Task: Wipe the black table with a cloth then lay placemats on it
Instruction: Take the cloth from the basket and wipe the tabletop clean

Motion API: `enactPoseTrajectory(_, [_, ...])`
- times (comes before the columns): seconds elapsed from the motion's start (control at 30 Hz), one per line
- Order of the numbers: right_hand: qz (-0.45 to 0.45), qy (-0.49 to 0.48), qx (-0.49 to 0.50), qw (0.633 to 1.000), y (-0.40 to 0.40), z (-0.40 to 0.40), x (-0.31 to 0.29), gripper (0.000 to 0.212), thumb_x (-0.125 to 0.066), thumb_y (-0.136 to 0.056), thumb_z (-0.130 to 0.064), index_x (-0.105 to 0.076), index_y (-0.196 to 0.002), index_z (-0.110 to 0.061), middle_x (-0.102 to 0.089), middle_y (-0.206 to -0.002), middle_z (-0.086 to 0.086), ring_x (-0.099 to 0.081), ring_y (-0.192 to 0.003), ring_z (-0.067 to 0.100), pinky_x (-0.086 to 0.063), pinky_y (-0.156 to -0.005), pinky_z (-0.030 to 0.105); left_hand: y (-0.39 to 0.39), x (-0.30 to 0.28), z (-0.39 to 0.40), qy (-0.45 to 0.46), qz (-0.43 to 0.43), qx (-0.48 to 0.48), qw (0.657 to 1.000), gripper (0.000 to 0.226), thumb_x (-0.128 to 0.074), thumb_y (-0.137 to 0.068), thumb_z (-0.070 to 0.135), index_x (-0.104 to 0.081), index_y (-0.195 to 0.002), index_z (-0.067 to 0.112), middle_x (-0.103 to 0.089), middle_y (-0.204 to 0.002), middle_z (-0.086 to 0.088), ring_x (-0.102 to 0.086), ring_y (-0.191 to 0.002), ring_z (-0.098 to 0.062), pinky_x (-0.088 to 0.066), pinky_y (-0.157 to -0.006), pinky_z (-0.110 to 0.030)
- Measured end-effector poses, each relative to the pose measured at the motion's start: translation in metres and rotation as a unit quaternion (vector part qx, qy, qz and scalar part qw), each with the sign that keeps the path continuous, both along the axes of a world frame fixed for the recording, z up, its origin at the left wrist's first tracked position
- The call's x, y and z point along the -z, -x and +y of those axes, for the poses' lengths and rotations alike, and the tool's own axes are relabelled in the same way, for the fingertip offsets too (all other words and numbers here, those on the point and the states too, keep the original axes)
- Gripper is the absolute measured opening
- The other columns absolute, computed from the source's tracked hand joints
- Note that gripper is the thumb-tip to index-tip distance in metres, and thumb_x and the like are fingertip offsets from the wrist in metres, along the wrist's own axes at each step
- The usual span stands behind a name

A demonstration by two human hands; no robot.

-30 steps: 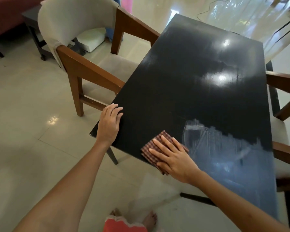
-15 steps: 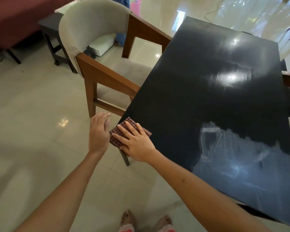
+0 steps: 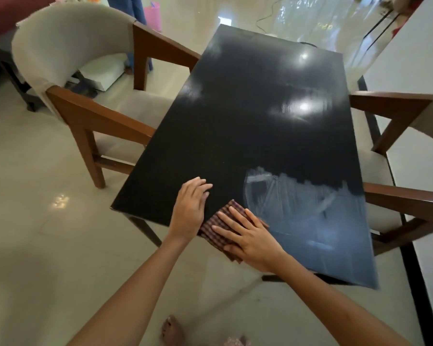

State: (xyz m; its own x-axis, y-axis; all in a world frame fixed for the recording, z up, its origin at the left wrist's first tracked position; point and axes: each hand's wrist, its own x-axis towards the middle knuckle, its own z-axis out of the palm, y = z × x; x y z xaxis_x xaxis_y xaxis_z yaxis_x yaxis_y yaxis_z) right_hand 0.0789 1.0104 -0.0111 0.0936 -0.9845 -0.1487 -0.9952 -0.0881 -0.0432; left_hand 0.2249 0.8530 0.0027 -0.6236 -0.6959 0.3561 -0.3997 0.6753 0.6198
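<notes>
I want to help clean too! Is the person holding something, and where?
Nothing is gripped. The right hand presses flat on the folded brown checked cloth; the left hand rests on the black table.

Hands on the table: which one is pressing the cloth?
The right hand, fingers flat on the checked cloth at the black table's near edge. The left hand rests on bare tabletop beside it.

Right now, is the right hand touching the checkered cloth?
Touching. The head view shows the right hand lying flat with straight fingers on the checkered cloth, pressing it onto the black table.
</notes>
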Motion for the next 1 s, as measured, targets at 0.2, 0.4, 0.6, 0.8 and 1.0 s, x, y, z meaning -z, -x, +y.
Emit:
enactPoseTrajectory(0.2, [-0.015,0.000,0.085,0.996,0.011,-0.007,0.005,0.054,-0.014,-0.102,-0.049,-0.006,-0.153,-0.036,-0.009,-0.162,-0.002,0.003,-0.149,0.025,-0.003,-0.120,0.052,0.037,-0.005,0.024,-0.045,0.030,-0.009,0.999,0.032,-0.040,-0.099,0.024,-0.058,-0.122,0.011,-0.056,-0.123,-0.003,-0.046,-0.124,-0.013,-0.041,-0.106,-0.033])
enactPoseTrajectory(0.4, [-0.090,0.004,0.280,0.956,0.046,-0.076,-0.007,0.055,-0.015,-0.102,-0.050,-0.004,-0.154,-0.036,0.004,-0.163,-0.001,0.013,-0.149,0.026,0.007,-0.119,0.051,0.045,-0.002,0.018,-0.027,0.017,-0.014,0.999,0.036,-0.038,-0.099,0.030,-0.059,-0.121,0.010,-0.057,-0.122,-0.003,-0.045,-0.125,-0.013,-0.040,-0.106,-0.033])
enactPoseTrajectory(0.6, [-0.098,0.013,0.361,0.927,0.069,-0.088,-0.007,0.055,-0.016,-0.102,-0.050,-0.005,-0.154,-0.035,0.004,-0.163,0.001,0.014,-0.148,0.030,0.011,-0.117,0.054,0.065,0.003,0.020,-0.036,0.005,0.001,0.999,0.032,-0.042,-0.099,0.025,-0.058,-0.122,0.011,-0.056,-0.124,-0.001,-0.043,-0.126,-0.012,-0.038,-0.108,-0.033])
enactPoseTrajectory(0.8, [-0.077,0.030,0.526,0.846,0.128,-0.034,-0.004,0.057,-0.020,-0.101,-0.049,-0.007,-0.154,-0.034,0.003,-0.163,0.002,0.011,-0.148,0.031,0.006,-0.117,0.057,0.075,-0.002,0.018,-0.041,0.009,0.028,0.999,0.037,-0.036,-0.099,0.031,-0.059,-0.121,0.012,-0.057,-0.122,0.000,-0.043,-0.126,-0.011,-0.037,-0.107,-0.030])
enactPoseTrajectory(1.0, [-0.044,0.040,0.650,0.758,0.137,0.018,0.000,0.059,-0.021,-0.101,-0.049,-0.008,-0.155,-0.029,-0.001,-0.163,0.006,0.004,-0.148,0.036,-0.001,-0.117,0.058,0.069,-0.001,0.011,-0.049,0.009,0.045,0.998,0.037,-0.036,-0.099,0.031,-0.059,-0.121,0.013,-0.057,-0.122,0.000,-0.044,-0.126,-0.011,-0.039,-0.107,-0.031])
